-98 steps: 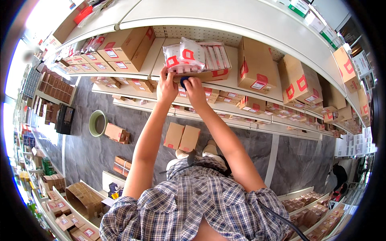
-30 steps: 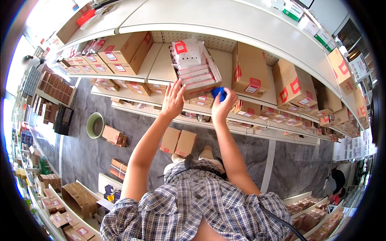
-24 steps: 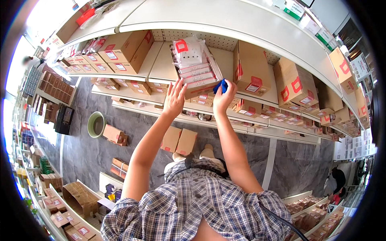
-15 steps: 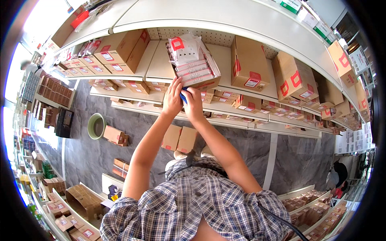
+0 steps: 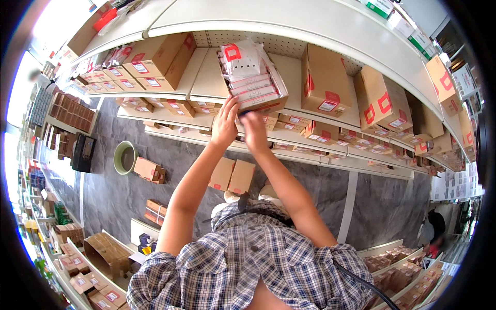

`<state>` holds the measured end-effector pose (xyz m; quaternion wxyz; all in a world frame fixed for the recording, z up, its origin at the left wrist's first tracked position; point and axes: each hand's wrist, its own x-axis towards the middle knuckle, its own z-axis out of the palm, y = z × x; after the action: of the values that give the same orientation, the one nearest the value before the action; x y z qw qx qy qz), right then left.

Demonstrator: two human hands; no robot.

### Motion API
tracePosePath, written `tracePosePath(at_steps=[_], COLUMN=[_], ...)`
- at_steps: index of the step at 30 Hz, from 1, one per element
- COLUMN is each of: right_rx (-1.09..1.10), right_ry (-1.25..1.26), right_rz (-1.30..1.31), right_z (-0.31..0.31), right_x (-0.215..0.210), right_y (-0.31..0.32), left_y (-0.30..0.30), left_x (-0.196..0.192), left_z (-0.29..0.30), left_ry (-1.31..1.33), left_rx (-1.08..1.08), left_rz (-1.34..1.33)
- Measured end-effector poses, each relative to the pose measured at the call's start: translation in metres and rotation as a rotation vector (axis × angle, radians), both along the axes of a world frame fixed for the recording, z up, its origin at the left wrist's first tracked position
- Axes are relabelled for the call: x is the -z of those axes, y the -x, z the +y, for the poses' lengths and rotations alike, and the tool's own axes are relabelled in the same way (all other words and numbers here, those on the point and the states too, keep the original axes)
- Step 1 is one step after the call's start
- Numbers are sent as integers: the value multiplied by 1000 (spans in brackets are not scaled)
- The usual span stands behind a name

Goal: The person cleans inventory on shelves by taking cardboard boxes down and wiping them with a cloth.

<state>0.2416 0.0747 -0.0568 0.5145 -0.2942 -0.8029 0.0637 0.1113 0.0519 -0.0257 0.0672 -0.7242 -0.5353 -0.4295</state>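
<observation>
An open carton (image 5: 267,105) sits on the shelf, tilted toward me. Packed in it are several slim white boxes (image 5: 253,88) with red edges, and clear bags of white parts with red labels (image 5: 242,58) lie behind them. My left hand (image 5: 225,124) rests against the carton's near left corner, its fingers stretched out. Just beside it, my right hand (image 5: 254,130) is curled below the carton's front and blurred by motion. A bit of a small dark blue object (image 5: 242,112) shows at its fingertips; its kind cannot be made out.
Closed brown cartons (image 5: 325,77) stand along the shelf (image 5: 209,75) on both sides, with smaller boxes on the lower shelves (image 5: 194,120). A white upper shelf (image 5: 248,18) runs above. On the floor are a green tub (image 5: 125,157) and two cartons (image 5: 241,176) by my feet.
My right hand has shifted slightly right and blurred, and less of the blue object shows. My left hand stays at the carton's corner. The whole view has shifted slightly.
</observation>
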Motion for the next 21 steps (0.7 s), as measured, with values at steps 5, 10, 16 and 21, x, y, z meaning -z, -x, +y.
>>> tracePosePath(at_steps=[5, 10, 16, 21], right_rx=[-13, 360, 347, -198], right_ry=[30, 158, 211, 587], right_rz=[-19, 211, 181, 27], right_z=[3, 38, 11, -16], right_x=[15, 12, 24, 35], right_y=[-8, -53, -11, 20], left_y=[7, 2, -7, -12], left_x=[1, -4, -11, -8], left_z=[-1, -4, -9, -4], left_ry=[-25, 50, 89, 68], left_rx=[4, 16, 56, -61], left_rz=[-5, -17, -136, -27])
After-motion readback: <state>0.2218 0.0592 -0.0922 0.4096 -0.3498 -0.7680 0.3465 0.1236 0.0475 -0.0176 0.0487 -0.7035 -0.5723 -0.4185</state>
